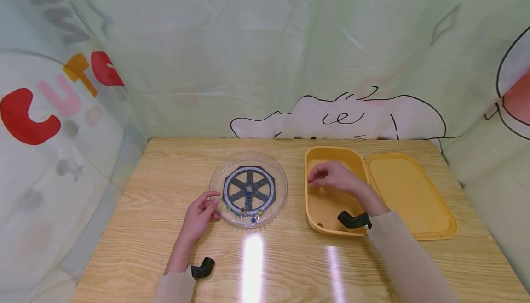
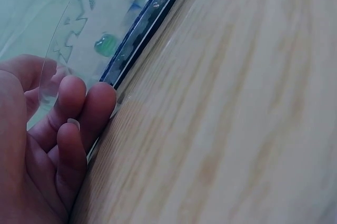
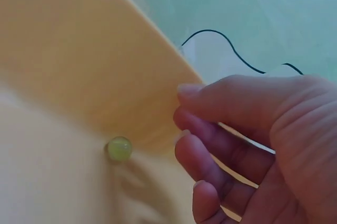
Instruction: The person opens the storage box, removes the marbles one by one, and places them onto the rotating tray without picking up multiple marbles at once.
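Note:
Round and clear, a shallow dish with a dark spoked-wheel pattern holds several glass marbles, among them a green marble. My left hand holds the dish's near-left rim, with fingers on both sides of the clear wall in the left wrist view. Over the left side of a yellow box, my right hand has its thumb and index tips close together, fingers loosely bent. Nothing shows between those tips. A yellow-green marble lies just below them on the box floor, by the wall.
Another small dark marble lies in the box's near-left corner. To the right of the box lies a yellow lid. All stand on a wooden table, with a printed curtain behind. Each wrist carries a black camera mount.

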A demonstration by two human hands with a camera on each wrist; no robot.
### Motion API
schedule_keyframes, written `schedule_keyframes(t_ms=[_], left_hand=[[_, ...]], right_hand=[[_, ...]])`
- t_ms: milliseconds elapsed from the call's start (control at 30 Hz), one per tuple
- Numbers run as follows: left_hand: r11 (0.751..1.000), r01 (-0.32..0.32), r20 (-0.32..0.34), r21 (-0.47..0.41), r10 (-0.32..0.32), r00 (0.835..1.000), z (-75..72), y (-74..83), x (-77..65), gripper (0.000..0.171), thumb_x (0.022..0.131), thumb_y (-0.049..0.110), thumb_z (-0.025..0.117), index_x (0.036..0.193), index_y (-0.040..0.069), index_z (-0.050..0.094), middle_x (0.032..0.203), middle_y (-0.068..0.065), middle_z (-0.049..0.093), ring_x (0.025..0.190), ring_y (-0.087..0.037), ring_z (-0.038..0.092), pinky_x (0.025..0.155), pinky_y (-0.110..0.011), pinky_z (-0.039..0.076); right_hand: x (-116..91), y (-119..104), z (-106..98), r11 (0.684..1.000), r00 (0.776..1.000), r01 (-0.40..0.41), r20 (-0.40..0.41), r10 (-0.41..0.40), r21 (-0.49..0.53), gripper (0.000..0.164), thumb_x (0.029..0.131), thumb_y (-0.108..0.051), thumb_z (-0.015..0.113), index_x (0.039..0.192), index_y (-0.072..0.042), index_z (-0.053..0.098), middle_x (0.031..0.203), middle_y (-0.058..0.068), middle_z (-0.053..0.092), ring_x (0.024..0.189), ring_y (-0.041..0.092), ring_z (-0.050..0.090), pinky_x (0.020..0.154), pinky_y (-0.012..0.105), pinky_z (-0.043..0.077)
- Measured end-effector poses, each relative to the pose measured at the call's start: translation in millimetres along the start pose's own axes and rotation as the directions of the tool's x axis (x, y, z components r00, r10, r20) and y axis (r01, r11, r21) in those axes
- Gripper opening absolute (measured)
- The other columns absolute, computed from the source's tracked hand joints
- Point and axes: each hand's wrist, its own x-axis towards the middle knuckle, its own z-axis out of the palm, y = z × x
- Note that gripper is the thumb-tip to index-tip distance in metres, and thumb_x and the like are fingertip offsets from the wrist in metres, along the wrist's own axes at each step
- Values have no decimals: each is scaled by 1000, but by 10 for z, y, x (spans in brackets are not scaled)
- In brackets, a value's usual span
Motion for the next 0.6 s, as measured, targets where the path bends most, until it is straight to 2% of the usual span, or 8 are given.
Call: schedule_keyframes(t_ms=[67, 167, 300, 600], left_hand=[[1000, -11, -3, -1, 11, 1000, -1, 16, -6, 26, 103, 10, 54, 126, 0, 60, 71, -21, 59, 68, -29, 64, 69, -31, 55], [1000, 2, -17, -5, -2, 1000, 4, -105, 50, 25, 103, 10, 54, 126, 2, 61, 71, -22, 59, 69, -30, 64, 69, -31, 55], [1000, -2, -35, -21, 2, 999, 11, -317, 138, 24, 103, 12, 56, 125, 6, 63, 70, -17, 60, 67, -27, 64, 67, -30, 54], [998, -56, -39, -3, 55, 998, 4, -379, 123, 21, 102, 18, 58, 122, 13, 65, 68, -10, 60, 65, -23, 64, 67, -29, 54]], right_hand=[[7, 11, 8, 1000, 1000, 1, 23, -2, 10, 11, 85, -8, 77, 93, -4, 71, 87, 6, 69, 78, 21, 57, 69, 29, 46], [16, 38, 25, 1000, 999, 1, 55, -2, 22, 10, 85, -3, 76, 92, -2, 71, 85, 8, 69, 75, 19, 58, 67, 28, 48], [34, 87, 42, 1000, 997, 16, 81, -14, -23, 8, 83, -1, 77, 89, -3, 72, 82, 6, 69, 72, 17, 58, 66, 27, 49], [61, 129, 75, 991, 987, 60, 154, -41, -121, 15, 82, -6, 80, 96, -3, 74, 84, 1, 70, 75, 14, 60, 72, 26, 50]])
